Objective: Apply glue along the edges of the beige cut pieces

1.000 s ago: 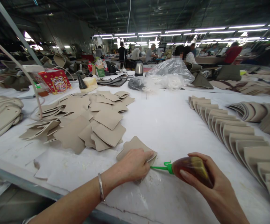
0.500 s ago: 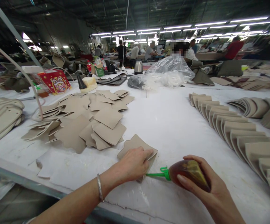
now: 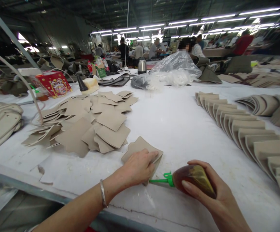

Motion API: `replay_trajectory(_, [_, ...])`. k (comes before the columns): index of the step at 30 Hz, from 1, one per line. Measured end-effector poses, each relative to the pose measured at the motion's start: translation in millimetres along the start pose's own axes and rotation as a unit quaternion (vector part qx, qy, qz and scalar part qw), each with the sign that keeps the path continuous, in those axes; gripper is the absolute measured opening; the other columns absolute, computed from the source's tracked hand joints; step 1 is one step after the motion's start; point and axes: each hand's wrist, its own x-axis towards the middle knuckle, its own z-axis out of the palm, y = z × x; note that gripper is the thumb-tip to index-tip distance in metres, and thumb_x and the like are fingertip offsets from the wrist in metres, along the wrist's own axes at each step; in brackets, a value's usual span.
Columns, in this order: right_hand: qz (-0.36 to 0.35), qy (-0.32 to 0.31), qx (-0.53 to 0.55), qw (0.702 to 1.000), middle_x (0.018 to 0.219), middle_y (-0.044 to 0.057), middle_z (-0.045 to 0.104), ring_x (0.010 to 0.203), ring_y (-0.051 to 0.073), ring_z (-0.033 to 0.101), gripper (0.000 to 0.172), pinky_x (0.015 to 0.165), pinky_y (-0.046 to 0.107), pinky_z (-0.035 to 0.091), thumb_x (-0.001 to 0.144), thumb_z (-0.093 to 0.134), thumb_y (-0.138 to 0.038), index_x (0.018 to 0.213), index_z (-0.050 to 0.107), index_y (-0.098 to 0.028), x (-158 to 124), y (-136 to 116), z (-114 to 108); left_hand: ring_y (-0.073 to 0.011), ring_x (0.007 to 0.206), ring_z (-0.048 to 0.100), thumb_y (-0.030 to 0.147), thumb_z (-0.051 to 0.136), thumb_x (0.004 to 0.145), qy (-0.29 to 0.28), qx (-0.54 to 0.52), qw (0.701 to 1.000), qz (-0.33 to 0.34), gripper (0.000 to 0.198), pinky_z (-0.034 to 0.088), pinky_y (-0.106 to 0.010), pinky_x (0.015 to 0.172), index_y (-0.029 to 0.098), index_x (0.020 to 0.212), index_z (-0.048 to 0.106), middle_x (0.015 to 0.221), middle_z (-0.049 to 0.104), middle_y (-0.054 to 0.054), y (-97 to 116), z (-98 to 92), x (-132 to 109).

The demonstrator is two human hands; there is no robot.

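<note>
My right hand (image 3: 215, 190) is wrapped round a squeeze glue bottle (image 3: 193, 181) of brownish liquid, tipped on its side. Its green nozzle (image 3: 158, 180) points left, and the tip reaches the near edge of a beige leather-like piece (image 3: 140, 145). That piece lies on the white table, with its right side looking folded over. My left hand (image 3: 140, 166) bears down on it, index finger stretched along the fold and the other fingers curled; the thumb is hidden. A silver bangle (image 3: 103, 193) circles the left wrist.
Left of my hands is a loose heap of similar beige pieces (image 3: 82, 125). A long row of folded pieces (image 3: 246, 132) overlaps down the right side. Farther back are a red box (image 3: 54, 84), a kettle (image 3: 142, 66) and a clear plastic bag (image 3: 176, 69). People work in the background.
The view has shifted slightly. The nozzle tip has moved a little left along the near edge of the beige piece; both hands keep their grips.
</note>
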Motion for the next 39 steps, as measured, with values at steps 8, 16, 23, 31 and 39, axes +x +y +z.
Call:
replay_trajectory(8, [-0.01,0.016,-0.007,1.0,0.083,-0.003,0.064,0.074,0.022,0.062,0.047,0.069,0.03,0.047,0.073,0.07,-0.054,0.109,0.055,-0.028,-1,2,-2,-0.0232,0.09,0.063,0.025,0.042,0.089,-0.005,0.001,1.0,-0.006,0.043,0.046,-0.032,0.08,0.026,0.131,0.052,0.096,0.063,-0.005,-1,2.3,0])
replay_trajectory(16, [-0.029,0.019,-0.012,0.999,0.084,-0.003,0.064,0.073,0.022,0.062,0.045,0.069,0.031,0.046,0.074,0.07,-0.052,0.108,0.056,-0.027,2,7,-6,-0.0227,0.089,0.062,0.024,0.042,0.088,-0.007,0.001,1.0,-0.01,0.044,0.046,-0.032,0.08,0.025,0.131,0.053,0.097,0.062,-0.005,0,0.8,-1])
replay_trajectory(23, [-0.023,-0.009,0.013,1.0,0.08,-0.003,0.064,0.068,0.022,0.061,0.046,0.066,0.032,0.047,0.075,0.07,-0.052,0.111,0.054,-0.027,0,12,-2,-0.0223,0.086,0.062,0.025,0.042,0.088,-0.01,0.002,1.0,-0.009,0.046,0.046,-0.032,0.078,0.026,0.132,0.053,0.096,0.062,-0.005,0,-0.7,0])
replay_trajectory(31, [-0.055,0.044,-0.035,0.997,0.093,-0.001,0.062,0.08,0.023,0.061,0.046,0.072,0.032,0.047,0.076,0.07,-0.052,0.111,0.054,-0.027,11,16,-13,-0.0227,0.086,0.062,0.023,0.041,0.086,-0.01,-0.013,1.0,0.0,0.047,0.045,-0.032,0.077,0.024,0.132,0.054,0.095,0.063,-0.005,-2,-0.6,2])
replay_trajectory(39, [-0.108,0.069,-0.082,0.988,0.099,0.001,0.06,0.084,0.022,0.06,0.046,0.073,0.03,0.048,0.077,0.072,-0.052,0.111,0.055,-0.027,27,29,-20,-0.0223,0.086,0.062,0.021,0.04,0.086,-0.009,-0.004,1.0,0.008,0.048,0.044,-0.032,0.075,0.027,0.131,0.054,0.094,0.063,-0.004,-2,-0.7,4])
